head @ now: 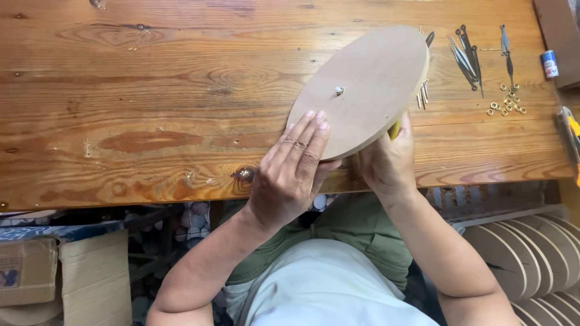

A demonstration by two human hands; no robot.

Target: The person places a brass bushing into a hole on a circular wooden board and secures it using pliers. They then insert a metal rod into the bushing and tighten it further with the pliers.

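The left hand [290, 175] lies flat-fingered on the tilted round tan fibreboard disc [362, 90], steadying it above the varnished pine surface [151, 108], while the right hand [386, 160] has a closed grip under its edge, pinching something yellow there.

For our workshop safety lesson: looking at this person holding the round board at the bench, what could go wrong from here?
1. The round board is tilted off the table, held by the left hand flat on its face and the right hand beneath; it might slip.
2. If it swings, its far edge could scatter the clock hands and small brass rings nearby.
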